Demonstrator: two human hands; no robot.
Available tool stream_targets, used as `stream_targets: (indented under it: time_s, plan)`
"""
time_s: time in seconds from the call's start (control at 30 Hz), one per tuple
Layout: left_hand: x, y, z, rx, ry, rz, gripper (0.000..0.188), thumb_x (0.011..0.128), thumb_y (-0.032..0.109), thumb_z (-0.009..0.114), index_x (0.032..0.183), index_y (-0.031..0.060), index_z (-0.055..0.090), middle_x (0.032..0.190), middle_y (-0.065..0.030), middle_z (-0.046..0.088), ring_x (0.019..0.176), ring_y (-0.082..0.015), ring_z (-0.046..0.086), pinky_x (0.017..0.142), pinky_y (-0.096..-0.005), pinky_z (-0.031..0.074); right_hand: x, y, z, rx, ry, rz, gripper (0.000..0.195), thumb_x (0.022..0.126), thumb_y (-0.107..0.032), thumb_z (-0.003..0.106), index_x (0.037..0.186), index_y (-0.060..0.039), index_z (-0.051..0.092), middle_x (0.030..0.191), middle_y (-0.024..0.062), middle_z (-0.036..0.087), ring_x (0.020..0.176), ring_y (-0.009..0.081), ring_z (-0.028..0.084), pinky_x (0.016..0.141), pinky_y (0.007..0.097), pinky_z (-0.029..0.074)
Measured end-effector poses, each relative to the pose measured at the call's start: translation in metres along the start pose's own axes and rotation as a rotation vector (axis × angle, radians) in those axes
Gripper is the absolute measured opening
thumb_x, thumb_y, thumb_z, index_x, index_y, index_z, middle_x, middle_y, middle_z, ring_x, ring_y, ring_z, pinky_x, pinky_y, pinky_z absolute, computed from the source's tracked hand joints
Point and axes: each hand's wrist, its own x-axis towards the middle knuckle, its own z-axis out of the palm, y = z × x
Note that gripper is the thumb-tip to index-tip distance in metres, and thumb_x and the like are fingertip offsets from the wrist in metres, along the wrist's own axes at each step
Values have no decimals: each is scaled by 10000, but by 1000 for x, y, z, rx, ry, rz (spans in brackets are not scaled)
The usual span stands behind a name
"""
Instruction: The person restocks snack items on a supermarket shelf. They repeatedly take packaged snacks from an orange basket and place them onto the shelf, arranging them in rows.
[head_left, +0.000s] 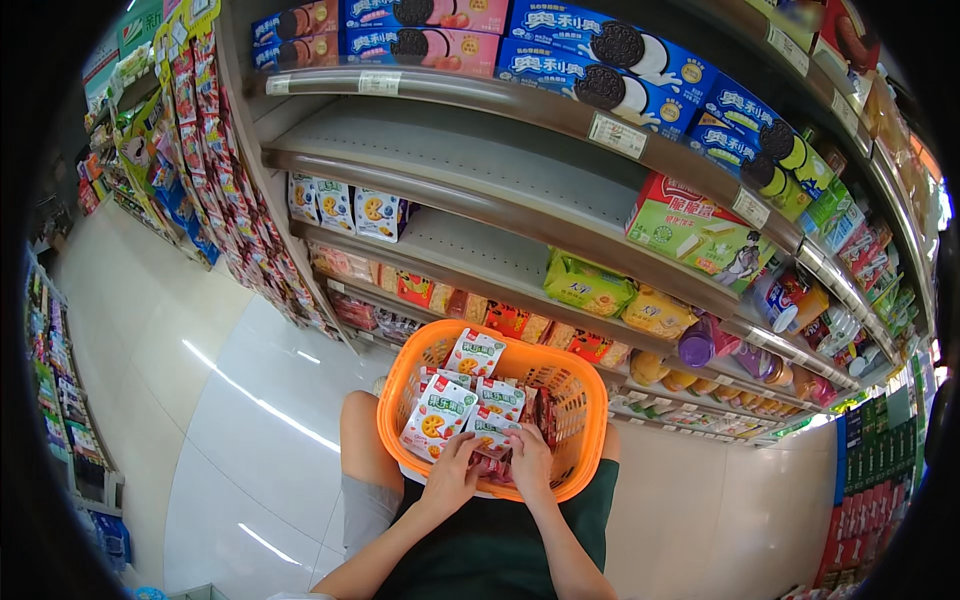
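Note:
An orange plastic shopping basket (589, 382) rests on my lap, between my bent knees. Inside it are several white snack pouches with round biscuits and strawberries printed on them, among them a large pouch (439, 420) at the left and another (475, 352) by the far rim. My left hand (456, 469) and my right hand (529, 459) grip a small white biscuit pouch (492, 432) from both sides, low over the basket. Red-wrapped packets (546, 412) lie along the basket's right part, partly hidden by the pouches and my hands.
Shop shelves (450, 176) curve across in front. White pouches (377, 214) stand at the left of a lower shelf; a green biscuit box (694, 229) and a green bag (589, 285) sit farther right. Blue Oreo boxes (600, 60) fill the upper shelf. Hanging packets (217, 172) flank the left end.

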Motion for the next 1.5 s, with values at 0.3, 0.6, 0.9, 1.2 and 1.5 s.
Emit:
stream_targets:
  time_s: [0.3,0.6,0.9,1.2,1.5]
  plan:
    - [27,4,-8,-255,104,-75,524,903,104,749,1351,18,492,1326,-175,544,1059,-288,654,877,-379,583,11,-74,-68,124,69,-134,170,996,-52,556,1027,-16,719,1074,125,657,955,307,673,850,360,521]
    - [73,7,-24,-483,296,-3,143,968,-24,577,1078,15,494,1399,-175,494,1176,-224,582,881,-318,584,47,-139,-73,333,30,-160,174,1015,-46,569,1062,32,718,1179,78,621,1099,165,604,945,291,479]
    - [153,-1,-77,-711,500,-15,217,997,-36,498,1210,-33,544,1205,-137,600,1068,-169,618,855,-283,564,106,-150,-8,363,41,-235,503,947,-75,671,1409,-22,481,1338,161,587,1209,260,599,995,383,499]
    - [239,-15,-140,-406,583,227,118,961,-101,510,1025,-6,481,1339,-183,624,1085,-189,605,880,-280,491,176,-156,57,502,11,-353,663,995,10,555,1568,-24,223,1518,246,439,1338,305,550,1042,372,495]
    - [299,-62,-148,-322,676,216,52,1010,15,538,1030,36,495,888,-26,585,775,-94,429,708,-247,407,225,-163,84,541,-84,-321,743,976,70,546,1604,-48,168,1609,254,324,1422,312,475,1111,366,448]
